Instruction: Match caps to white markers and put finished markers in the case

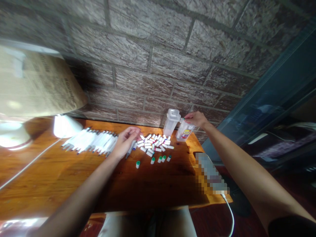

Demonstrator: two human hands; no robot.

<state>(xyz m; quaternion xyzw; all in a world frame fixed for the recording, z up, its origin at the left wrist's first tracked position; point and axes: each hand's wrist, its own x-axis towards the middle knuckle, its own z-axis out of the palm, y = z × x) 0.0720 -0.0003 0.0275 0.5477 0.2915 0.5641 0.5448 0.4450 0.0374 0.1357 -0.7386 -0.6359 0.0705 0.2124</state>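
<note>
Wooden table (74, 177), front edge nearest the viewer, carried the lot. Far left: a cardboard box (34, 85) and a white lamp base (12, 136) with its cord (29, 163). Next, a row of uncapped markers (91, 141) lay side by side. Left hand (124, 141) rested at the row's right end, fingers curled around 1 marker (131, 148). Loose white caps (154, 143) lay heaped just beside it, with 5 green-tipped caps (160, 159) a little nearer the viewer. Right hand (196, 119) pinched the rim of a tilted clear container (184, 131); 1 upright container (171, 122) stood touching it.
</note>
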